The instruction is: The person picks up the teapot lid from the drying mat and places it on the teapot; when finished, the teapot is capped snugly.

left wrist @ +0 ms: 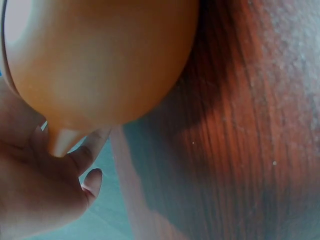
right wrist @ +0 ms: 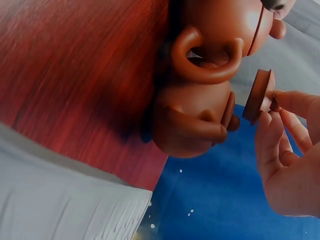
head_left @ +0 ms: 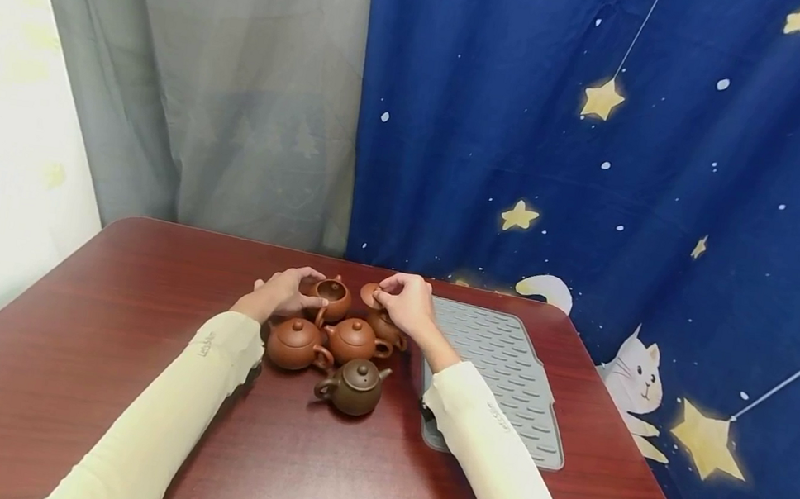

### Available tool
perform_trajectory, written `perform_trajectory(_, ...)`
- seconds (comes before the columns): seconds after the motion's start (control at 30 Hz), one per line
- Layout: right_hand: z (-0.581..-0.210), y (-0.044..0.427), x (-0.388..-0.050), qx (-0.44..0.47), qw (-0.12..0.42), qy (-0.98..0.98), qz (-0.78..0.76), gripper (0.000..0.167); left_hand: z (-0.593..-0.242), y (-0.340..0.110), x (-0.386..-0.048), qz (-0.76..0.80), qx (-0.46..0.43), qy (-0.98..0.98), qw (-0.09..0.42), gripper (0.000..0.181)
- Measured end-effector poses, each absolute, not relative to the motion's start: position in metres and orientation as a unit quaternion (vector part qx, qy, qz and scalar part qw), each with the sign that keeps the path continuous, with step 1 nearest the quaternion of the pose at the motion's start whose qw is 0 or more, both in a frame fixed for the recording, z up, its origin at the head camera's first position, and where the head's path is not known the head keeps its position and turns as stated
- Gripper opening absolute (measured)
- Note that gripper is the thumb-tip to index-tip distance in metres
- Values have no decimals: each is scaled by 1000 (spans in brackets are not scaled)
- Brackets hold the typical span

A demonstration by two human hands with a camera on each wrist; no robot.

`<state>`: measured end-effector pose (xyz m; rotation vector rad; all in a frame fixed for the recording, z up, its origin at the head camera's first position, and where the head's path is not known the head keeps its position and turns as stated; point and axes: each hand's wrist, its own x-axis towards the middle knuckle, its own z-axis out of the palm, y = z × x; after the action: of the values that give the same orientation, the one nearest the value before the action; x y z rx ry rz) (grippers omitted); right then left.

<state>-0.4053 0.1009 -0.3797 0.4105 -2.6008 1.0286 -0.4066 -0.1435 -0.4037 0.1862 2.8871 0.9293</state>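
Note:
My left hand (head_left: 287, 290) grips a lidless reddish-brown teapot (head_left: 337, 308) at the back of a cluster, thumb near its open rim. In the left wrist view, the hand (left wrist: 37, 175) lies partly hidden beyond a large teapot body (left wrist: 110, 60) with a short spout. My right hand (head_left: 404, 300) pinches a round clay lid (head_left: 369, 294) by its knob. The right wrist view shows this lid (right wrist: 258, 97) tilted on edge in the air, apart from the teapots. Below the right hand stands a lidded teapot (head_left: 383, 328), partly covered.
Two lidded reddish-brown teapots, a left one (head_left: 292, 346) and a middle one (head_left: 354, 341), stand close together. A dark brown teapot (head_left: 357, 390) is at the front. To the right lies a grey ridged mat (head_left: 498, 370) on the wooden table (head_left: 96, 345). Curtains (head_left: 475, 126) hang behind.

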Motion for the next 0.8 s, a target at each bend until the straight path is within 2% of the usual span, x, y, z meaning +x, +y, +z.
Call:
perform_trajectory(0.4,-379,90,-409,152,137,-912,356,7,-405,-144,-409,306,64,949,49,60)
perform_trajectory(0.8,-380,80,-414,178,139,-913,339,7,-404,-143,-406,306,71,948,45,58)
